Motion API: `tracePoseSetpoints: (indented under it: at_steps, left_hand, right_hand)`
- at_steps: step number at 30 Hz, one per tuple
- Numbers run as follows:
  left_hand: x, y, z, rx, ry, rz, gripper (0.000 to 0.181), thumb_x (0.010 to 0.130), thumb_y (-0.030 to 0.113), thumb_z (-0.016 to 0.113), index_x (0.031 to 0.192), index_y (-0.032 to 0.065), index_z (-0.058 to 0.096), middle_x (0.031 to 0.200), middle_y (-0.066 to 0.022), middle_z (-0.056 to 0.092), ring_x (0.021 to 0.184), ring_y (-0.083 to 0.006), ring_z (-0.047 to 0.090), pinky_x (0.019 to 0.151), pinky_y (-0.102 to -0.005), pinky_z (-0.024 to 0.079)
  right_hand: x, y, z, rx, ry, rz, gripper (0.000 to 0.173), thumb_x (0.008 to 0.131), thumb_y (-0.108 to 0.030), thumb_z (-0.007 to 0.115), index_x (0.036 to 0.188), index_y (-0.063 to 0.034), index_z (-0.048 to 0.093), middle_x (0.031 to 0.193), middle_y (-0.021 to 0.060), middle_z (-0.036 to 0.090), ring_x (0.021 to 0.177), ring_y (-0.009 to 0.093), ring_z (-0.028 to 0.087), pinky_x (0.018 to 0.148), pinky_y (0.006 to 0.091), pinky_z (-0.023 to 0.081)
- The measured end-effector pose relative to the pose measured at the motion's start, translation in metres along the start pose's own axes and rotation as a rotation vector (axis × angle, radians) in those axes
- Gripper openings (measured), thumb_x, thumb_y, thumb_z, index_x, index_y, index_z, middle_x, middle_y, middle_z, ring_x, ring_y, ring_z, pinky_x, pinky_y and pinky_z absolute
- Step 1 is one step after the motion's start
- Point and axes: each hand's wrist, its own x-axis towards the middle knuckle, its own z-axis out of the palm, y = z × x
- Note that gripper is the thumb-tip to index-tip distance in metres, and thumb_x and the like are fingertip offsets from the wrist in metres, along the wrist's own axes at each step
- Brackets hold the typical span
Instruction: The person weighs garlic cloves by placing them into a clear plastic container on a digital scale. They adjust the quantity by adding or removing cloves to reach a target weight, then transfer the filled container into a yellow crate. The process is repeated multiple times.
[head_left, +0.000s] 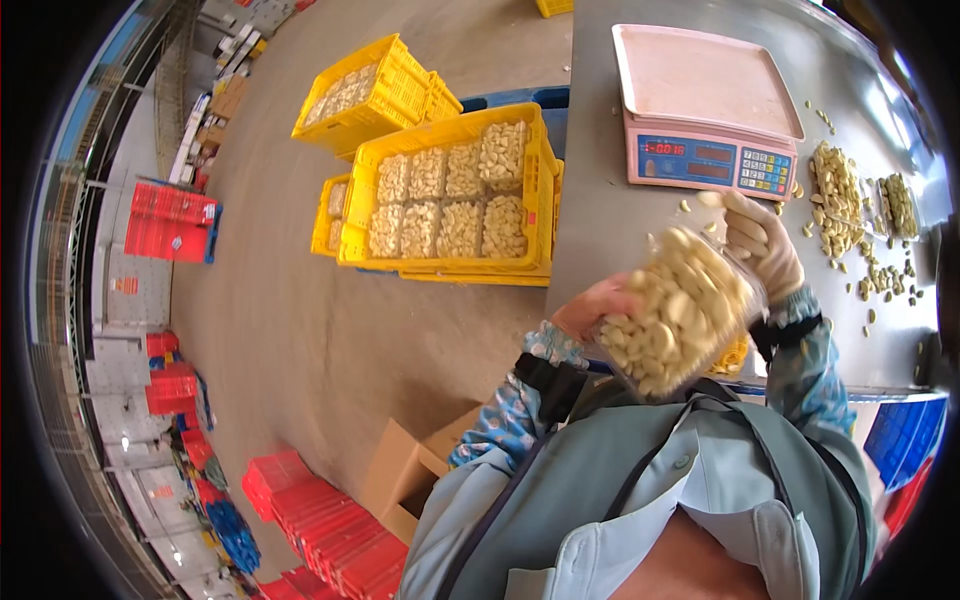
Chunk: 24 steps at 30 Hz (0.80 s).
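Observation:
In my left hand (600, 304), which is bare, I grip a clear plastic tub (675, 311) packed with peeled garlic cloves. It tilts in front of my chest at the table's near edge, and is slightly blurred. My right hand (761, 244) wears a pale glove and is raised by the tub's far right side. Its fingers are curled, with a pale garlic clove (709, 199) at the fingertips. Just beyond stands a pink weighing scale (712, 154) with a bare tray (701, 71) and lit red digits. A few loose cloves (684, 205) lie before it.
Loose cloves (836, 195) and a filled clear tub (898, 206) lie on the metal table (592, 150) at right. Left of the table, a yellow crate (442, 262) holds several filled tubs, with more yellow crates (367, 97) behind. An open cardboard box (401, 465) and red stacked crates (330, 525) stand lower left.

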Motion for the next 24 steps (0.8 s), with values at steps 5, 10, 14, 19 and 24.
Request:
tracePoseSetpoints:
  at_steps: [5, 10, 14, 19, 24]
  left_hand:
    - [-0.030, 0.069, -0.020, 0.043, -0.122, -0.118, 0.082, 0.084, 0.017, 0.065, 0.151, -0.0011, 0.021, 0.143, -0.0189, 0.046, 0.126, -0.0277, 0.052, 0.106, -0.0379, 0.044]
    - [-0.123, 0.068, -0.068, -0.044, 0.300, 0.265, 0.065, 0.091, 0.017, 0.061, 0.146, -0.0013, 0.032, 0.139, -0.0159, 0.049, 0.123, -0.0245, 0.055, 0.103, -0.0362, 0.047]
    - [-0.148, 0.072, -0.116, -0.152, 0.493, 0.296, 0.052, 0.094, 0.017, 0.058, 0.140, -0.0013, 0.041, 0.134, -0.0142, 0.054, 0.118, -0.0228, 0.058, 0.100, -0.0358, 0.049]
    - [-0.150, 0.141, -0.181, 0.083, 0.686, 0.371, 0.048, 0.092, 0.020, 0.061, 0.134, -0.0003, 0.049, 0.124, -0.0121, 0.060, 0.111, -0.0221, 0.061, 0.094, -0.0353, 0.053]
    - [-0.160, 0.226, -0.325, 0.041, 0.850, 0.602, 0.046, 0.091, 0.026, 0.063, 0.129, 0.0024, 0.055, 0.121, -0.0106, 0.062, 0.108, -0.0228, 0.063, 0.088, -0.0375, 0.055]
  right_hand:
    - [0.069, 0.005, 0.099, -1.488, 0.001, -0.052, 0.014, 0.090, -0.018, 0.070, 0.088, -0.0050, 0.075, 0.068, -0.0006, 0.065, 0.058, 0.010, 0.057, 0.053, 0.0263, 0.044]
    - [0.085, 0.066, 0.100, -1.541, -0.284, -0.067, 0.004, 0.085, -0.009, 0.072, 0.083, -0.0075, 0.075, 0.069, 0.0019, 0.067, 0.059, 0.011, 0.060, 0.055, 0.0278, 0.047]
    - [0.146, 0.114, 0.103, -1.268, 0.292, 0.154, 0.006, 0.088, -0.008, 0.069, 0.093, -0.0078, 0.073, 0.073, 0.0015, 0.068, 0.065, 0.009, 0.061, 0.063, 0.0246, 0.050]
    - [0.212, 0.148, 0.078, -1.206, 0.314, -0.317, 0.019, 0.092, -0.011, 0.067, 0.109, -0.0033, 0.069, 0.091, 0.0057, 0.072, 0.079, 0.007, 0.063, 0.073, 0.0222, 0.050]
    - [0.203, 0.144, 0.068, -0.928, 0.647, -0.312, 0.019, 0.095, -0.010, 0.063, 0.110, 0.0018, 0.066, 0.093, 0.0065, 0.071, 0.083, 0.010, 0.064, 0.076, 0.0235, 0.052]
